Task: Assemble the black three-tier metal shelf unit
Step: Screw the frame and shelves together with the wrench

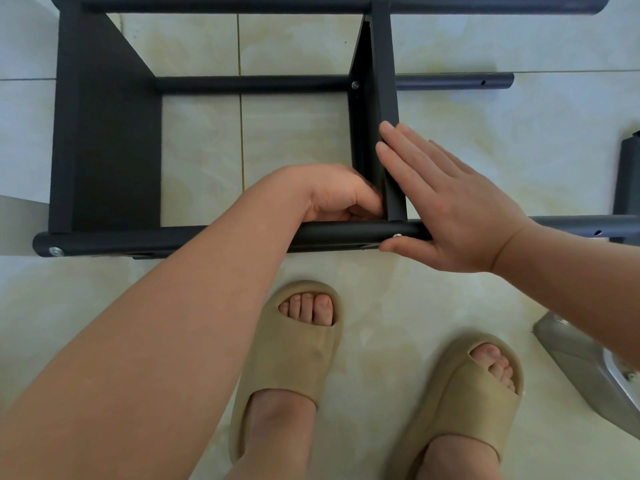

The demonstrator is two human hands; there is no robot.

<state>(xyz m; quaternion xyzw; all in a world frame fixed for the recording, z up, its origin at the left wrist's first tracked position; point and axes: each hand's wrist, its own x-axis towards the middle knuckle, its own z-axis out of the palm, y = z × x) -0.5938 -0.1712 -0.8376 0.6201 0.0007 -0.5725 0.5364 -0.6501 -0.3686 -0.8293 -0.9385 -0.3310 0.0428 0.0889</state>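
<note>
The black shelf unit lies on its side on the tiled floor. Its near pole [207,239] runs left to right, with a screw [397,235] where the middle shelf panel [382,81] meets it. A second panel [104,133] stands at the left end. My left hand [341,195] is curled inside the corner between the middle panel and the near pole; what its fingertips hold is hidden. My right hand [450,209] lies flat, fingers straight against the panel's right face, thumb beside the screw.
Two more poles [259,84] [485,3] run parallel farther back. A loose black part [627,174] stands at the right edge. A grey metal object [588,365] lies at lower right. My feet in tan slippers [291,348] stand close to the near pole.
</note>
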